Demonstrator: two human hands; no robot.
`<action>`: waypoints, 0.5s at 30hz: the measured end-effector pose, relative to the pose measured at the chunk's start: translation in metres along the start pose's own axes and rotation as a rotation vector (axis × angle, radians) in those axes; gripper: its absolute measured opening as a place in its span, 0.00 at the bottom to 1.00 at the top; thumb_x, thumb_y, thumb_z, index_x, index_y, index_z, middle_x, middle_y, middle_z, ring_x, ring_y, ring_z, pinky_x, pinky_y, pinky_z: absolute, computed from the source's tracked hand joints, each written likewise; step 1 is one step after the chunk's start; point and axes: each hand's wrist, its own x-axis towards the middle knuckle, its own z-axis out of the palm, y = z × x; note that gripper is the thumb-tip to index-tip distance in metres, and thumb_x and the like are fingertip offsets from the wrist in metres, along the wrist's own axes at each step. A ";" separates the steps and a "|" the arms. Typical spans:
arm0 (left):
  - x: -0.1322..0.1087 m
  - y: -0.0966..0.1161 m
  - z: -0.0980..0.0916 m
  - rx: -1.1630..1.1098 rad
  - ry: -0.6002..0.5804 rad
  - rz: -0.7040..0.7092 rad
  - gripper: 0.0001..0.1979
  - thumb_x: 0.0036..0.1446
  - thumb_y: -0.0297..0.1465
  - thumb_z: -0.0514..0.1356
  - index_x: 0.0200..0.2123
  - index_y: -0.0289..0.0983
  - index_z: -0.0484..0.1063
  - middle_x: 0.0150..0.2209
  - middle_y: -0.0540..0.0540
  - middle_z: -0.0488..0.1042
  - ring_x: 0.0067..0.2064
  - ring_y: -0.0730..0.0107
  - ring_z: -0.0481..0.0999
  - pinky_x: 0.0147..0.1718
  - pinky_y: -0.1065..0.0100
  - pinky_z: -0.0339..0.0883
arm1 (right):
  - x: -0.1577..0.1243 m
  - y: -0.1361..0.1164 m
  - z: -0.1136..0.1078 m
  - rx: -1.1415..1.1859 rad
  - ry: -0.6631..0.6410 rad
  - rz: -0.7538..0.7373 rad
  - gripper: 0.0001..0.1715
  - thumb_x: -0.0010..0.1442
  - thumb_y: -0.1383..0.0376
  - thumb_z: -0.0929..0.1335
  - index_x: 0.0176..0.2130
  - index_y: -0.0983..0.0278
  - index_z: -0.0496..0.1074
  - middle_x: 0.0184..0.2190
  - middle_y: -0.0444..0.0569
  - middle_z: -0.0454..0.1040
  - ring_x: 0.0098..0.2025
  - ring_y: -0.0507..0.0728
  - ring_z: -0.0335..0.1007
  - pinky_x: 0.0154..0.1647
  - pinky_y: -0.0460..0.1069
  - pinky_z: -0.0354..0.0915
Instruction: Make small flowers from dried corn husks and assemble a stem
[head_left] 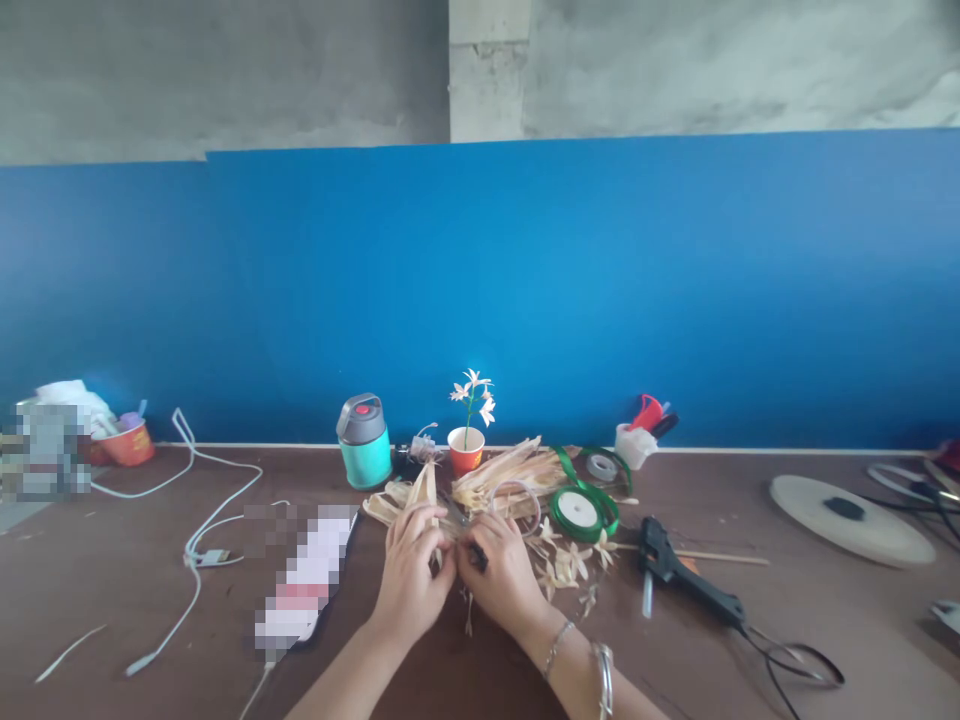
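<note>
Partition (480, 280) is reading solid blue; desk (165, 560) is showing brown. Husks (510, 475) are appearing straw-cream, loose flowers (574, 562) paler cream. Ribbon (609, 525) is showing green around white spool hub (579, 508). Flask (366, 460) is pairing teal body with grey lid (361, 426), red button (363, 410). Paper cup (466, 461) is showing orange-red, glue gun (701, 592) black, cable (140, 664) white.

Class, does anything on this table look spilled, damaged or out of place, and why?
Nothing looks clearly spilled or damaged. Untidy, though: at left a white cable straggles across the table in loose curves, and beside the right hand small pale scraps lie loose by the flowers.
</note>
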 end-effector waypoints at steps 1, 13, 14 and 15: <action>0.000 0.001 0.000 0.005 0.010 -0.013 0.07 0.51 0.21 0.55 0.25 0.39 0.65 0.45 0.44 0.71 0.53 0.56 0.66 0.50 0.53 0.59 | 0.000 -0.001 0.001 -0.014 0.019 0.024 0.07 0.51 0.75 0.65 0.25 0.64 0.65 0.26 0.44 0.70 0.33 0.54 0.65 0.37 0.49 0.53; -0.003 0.004 0.003 0.071 0.137 -0.149 0.08 0.50 0.23 0.58 0.22 0.39 0.65 0.44 0.45 0.72 0.51 0.54 0.67 0.48 0.54 0.57 | -0.001 0.001 0.002 -0.138 0.120 0.187 0.08 0.48 0.74 0.65 0.22 0.63 0.64 0.23 0.44 0.69 0.31 0.56 0.65 0.36 0.50 0.50; -0.003 0.002 0.003 0.076 0.146 -0.159 0.07 0.51 0.24 0.58 0.23 0.39 0.66 0.44 0.44 0.72 0.50 0.55 0.67 0.47 0.54 0.58 | 0.000 0.002 0.000 -0.126 0.117 0.203 0.07 0.48 0.74 0.65 0.23 0.63 0.65 0.24 0.45 0.70 0.32 0.57 0.66 0.37 0.51 0.51; -0.002 0.000 0.003 0.075 0.151 -0.165 0.07 0.52 0.25 0.58 0.23 0.39 0.66 0.43 0.44 0.72 0.50 0.55 0.68 0.46 0.54 0.58 | 0.001 0.003 -0.003 -0.106 0.117 0.213 0.06 0.48 0.73 0.65 0.25 0.63 0.66 0.26 0.46 0.71 0.34 0.58 0.66 0.38 0.51 0.52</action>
